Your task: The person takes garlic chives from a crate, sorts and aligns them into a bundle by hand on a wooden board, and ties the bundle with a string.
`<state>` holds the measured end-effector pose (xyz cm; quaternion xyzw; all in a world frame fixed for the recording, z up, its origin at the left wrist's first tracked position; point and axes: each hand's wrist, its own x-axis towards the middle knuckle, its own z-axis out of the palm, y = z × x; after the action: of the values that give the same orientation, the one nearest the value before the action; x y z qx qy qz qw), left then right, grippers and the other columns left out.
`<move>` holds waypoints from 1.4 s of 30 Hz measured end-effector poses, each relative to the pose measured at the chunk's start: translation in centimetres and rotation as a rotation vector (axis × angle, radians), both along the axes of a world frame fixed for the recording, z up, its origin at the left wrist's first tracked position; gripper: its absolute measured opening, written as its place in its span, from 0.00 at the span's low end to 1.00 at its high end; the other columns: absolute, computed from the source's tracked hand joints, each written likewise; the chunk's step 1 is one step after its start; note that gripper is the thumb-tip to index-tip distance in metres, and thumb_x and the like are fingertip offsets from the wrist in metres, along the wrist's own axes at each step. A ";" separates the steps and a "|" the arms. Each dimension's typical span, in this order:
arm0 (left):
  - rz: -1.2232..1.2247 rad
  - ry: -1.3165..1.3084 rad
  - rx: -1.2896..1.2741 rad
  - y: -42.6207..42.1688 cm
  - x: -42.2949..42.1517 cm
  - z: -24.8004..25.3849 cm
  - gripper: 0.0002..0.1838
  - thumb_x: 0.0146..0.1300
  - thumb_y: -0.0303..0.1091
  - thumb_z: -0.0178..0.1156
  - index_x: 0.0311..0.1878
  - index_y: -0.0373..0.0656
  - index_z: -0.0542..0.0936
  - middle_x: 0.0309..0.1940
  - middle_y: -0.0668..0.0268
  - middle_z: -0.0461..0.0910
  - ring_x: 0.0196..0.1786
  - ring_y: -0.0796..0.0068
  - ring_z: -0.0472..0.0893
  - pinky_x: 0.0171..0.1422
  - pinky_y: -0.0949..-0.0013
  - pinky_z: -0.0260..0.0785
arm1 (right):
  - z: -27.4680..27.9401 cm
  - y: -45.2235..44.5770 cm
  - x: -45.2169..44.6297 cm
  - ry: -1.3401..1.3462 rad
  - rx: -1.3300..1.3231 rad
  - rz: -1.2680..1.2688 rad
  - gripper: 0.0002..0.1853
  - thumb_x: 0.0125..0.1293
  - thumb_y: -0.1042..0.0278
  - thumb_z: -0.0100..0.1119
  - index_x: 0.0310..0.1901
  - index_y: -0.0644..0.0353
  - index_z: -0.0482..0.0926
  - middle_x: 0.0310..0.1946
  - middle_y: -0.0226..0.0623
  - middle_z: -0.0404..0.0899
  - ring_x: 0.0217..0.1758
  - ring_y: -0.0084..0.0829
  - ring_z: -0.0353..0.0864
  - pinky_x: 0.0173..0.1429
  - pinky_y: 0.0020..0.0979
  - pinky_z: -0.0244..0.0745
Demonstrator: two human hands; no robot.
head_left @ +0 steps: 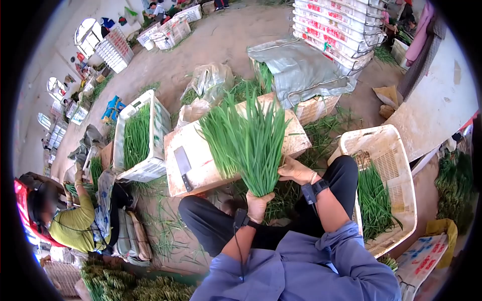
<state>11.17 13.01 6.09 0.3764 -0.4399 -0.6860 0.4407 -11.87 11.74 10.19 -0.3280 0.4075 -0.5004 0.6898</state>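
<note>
Wrapped round the base of a large bunch of green stalks [258, 145] is my left hand [258, 205], in a pale glove. The bunch stands upright and its leaves fan out toward the top. My right hand [297, 171], also gloved, is at the right side of the bunch with its fingers bent; what its fingertips hold is too small to name. Behind the bunch, more stalks [216, 145] lie on a low white board [201, 178]. A cleaver [183, 163] with a dark handle lies on the board's left part.
A white crate [159, 130] of green stalks stands left of the board, another crate [401, 185] at my right. A grey sheet [296, 70] covers a basket ahead, near stacked crates [336, 35]. A co-worker [75, 220] sits at the left. Loose leaves litter the floor.
</note>
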 end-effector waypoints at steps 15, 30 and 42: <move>0.299 -1.049 -0.913 -4.9 5.8 2.9 0.41 0.46 0.20 0.70 0.68 0.56 0.81 0.46 0.57 0.86 0.47 0.47 0.86 0.53 0.51 0.80 | 10.4 0.0 -10.6 -0.084 -0.277 -0.701 0.20 0.74 0.68 0.66 0.66 0.60 0.83 0.33 0.19 0.78 0.27 0.13 0.64 0.31 0.21 0.61; 0.142 -1.610 -1.158 -9.6 4.5 13.8 0.32 0.53 0.41 0.76 0.62 0.46 0.79 0.33 0.60 0.82 0.38 0.55 0.86 0.42 0.50 0.77 | 6.7 6.8 2.3 0.690 -0.241 0.527 0.34 0.72 0.46 0.69 0.71 0.62 0.77 0.53 0.45 0.91 0.58 0.35 0.89 0.65 0.33 0.80; 0.068 -1.399 -1.002 -2.0 -2.7 12.5 0.34 0.52 0.25 0.66 0.67 0.44 0.77 0.32 0.56 0.84 0.29 0.53 0.87 0.30 0.51 0.78 | 1.3 -1.1 7.4 -0.838 -0.060 -0.378 0.25 0.75 0.51 0.68 0.65 0.58 0.78 0.59 0.36 0.83 0.64 0.36 0.80 0.75 0.42 0.71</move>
<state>8.45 11.05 18.57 0.4865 -0.8498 -0.0075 0.2027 -4.46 10.65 11.48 -0.0374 0.1313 -0.7185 0.6820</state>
